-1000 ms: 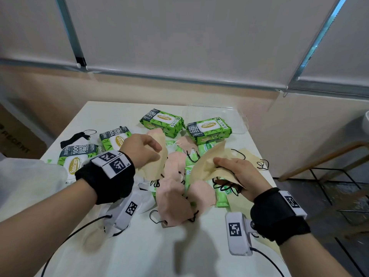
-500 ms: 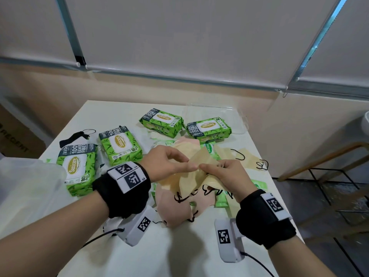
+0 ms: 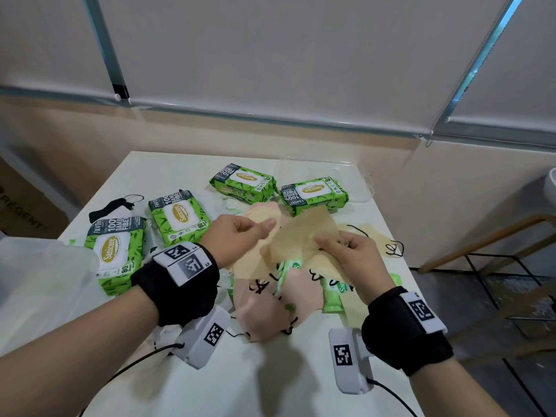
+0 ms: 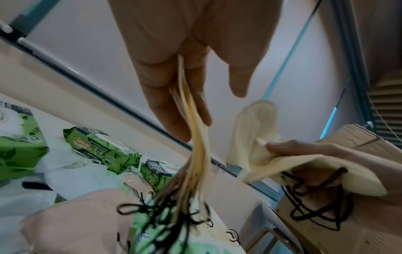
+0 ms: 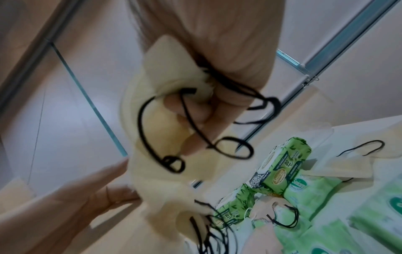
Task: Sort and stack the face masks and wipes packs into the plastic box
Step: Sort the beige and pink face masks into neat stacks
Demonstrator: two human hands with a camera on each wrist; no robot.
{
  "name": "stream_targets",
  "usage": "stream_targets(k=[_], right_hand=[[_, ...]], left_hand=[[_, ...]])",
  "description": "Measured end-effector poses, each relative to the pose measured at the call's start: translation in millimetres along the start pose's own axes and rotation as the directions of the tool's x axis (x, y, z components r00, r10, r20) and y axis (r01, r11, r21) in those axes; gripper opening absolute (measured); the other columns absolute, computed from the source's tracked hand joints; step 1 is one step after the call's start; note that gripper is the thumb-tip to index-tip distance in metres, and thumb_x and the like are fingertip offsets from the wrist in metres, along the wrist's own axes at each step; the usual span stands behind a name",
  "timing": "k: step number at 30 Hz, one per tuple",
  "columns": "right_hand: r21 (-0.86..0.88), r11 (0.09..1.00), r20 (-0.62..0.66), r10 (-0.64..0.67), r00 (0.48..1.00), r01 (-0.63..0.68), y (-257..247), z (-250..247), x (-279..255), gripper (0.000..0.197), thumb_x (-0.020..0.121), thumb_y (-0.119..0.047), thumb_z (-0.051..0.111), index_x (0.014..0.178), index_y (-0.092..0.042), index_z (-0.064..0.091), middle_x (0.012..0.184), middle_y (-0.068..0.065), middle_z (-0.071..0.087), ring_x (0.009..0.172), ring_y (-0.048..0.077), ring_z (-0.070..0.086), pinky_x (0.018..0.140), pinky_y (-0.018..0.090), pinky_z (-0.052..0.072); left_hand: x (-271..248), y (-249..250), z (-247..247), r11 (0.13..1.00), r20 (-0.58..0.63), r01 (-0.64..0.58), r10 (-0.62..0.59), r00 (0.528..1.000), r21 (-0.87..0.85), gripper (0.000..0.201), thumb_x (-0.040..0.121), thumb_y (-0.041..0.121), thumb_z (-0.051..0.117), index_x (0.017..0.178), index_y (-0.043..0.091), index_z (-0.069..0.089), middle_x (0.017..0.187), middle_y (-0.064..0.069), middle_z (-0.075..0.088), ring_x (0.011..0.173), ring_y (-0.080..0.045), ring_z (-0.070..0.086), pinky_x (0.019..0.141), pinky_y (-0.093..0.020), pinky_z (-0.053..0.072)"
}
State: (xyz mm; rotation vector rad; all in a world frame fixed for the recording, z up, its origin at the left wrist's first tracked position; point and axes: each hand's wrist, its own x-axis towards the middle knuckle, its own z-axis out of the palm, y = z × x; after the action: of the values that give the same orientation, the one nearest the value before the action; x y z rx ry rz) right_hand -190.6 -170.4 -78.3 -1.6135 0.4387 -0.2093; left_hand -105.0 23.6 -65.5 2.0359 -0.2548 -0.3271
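Over the middle of the white table (image 3: 270, 386) my left hand (image 3: 262, 230) pinches a thin stack of beige face masks (image 4: 191, 120), their black ear loops hanging down. My right hand (image 3: 323, 242) grips another beige mask (image 5: 152, 130) with its fingers curled round it, and holds it up against the left hand's stack (image 3: 301, 236). Pink masks (image 3: 258, 308) and small light-green wipes packs (image 3: 334, 293) lie heaped under both hands. Several big green wipes packs (image 3: 115, 254) (image 3: 179, 216) (image 3: 243, 183) (image 3: 314, 194) lie beyond and to the left.
A clear plastic container (image 3: 331, 171) stands at the table's far right corner. A translucent plastic piece (image 3: 39, 272) sits at the left edge. A black mask (image 3: 108, 206) lies at the far left, and more beige masks (image 3: 379, 239) near the right edge.
My left hand has moved right with its beige masks and met my right hand. The two hands' masks now touch above the heap.
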Motion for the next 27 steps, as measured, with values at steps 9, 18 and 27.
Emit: stream_targets(k=[9,18,27], right_hand=[[0.096,0.957,-0.138,-0.260,0.956,0.274,-13.3,7.6,-9.7,0.042,0.077,0.017,0.051,0.085,-0.016,0.074,0.071,-0.011,0.072,0.055,0.021,0.048,0.045,0.020,0.037],[0.226,0.931,-0.179,-0.251,0.951,0.288,-9.6,10.2,-5.9,0.049,0.077,0.024,0.048,0.078,-0.016,0.076,0.074,-0.008,0.073,0.053,0.008,0.054,0.046,0.019,0.042],[0.049,0.972,-0.071,-0.226,0.972,0.230,-1.2,10.1,-7.7,0.050,0.072,0.026,0.042,0.094,-0.009,0.070,0.089,-0.002,0.070,0.065,-0.002,0.061,0.056,0.011,0.046]], left_hand=[[-3.7,11.9,-0.8,0.996,0.036,0.073,-0.071,0.997,-0.058,0.055,0.082,0.069,0.044,0.076,0.024,0.077,0.060,0.001,0.044,0.053,-0.011,0.046,0.053,-0.023,0.032],[-6.4,13.7,10.9,0.977,0.139,0.000,0.030,0.990,-0.211,0.059,0.059,0.075,0.062,0.074,0.020,0.077,0.063,-0.002,0.051,0.055,-0.012,0.045,0.063,-0.026,0.038],[0.4,9.7,11.8,0.981,0.081,-0.010,0.026,0.996,-0.192,0.006,0.080,0.028,0.072,0.079,0.022,0.072,0.085,-0.004,0.073,0.080,-0.024,0.069,0.084,-0.044,0.055]])
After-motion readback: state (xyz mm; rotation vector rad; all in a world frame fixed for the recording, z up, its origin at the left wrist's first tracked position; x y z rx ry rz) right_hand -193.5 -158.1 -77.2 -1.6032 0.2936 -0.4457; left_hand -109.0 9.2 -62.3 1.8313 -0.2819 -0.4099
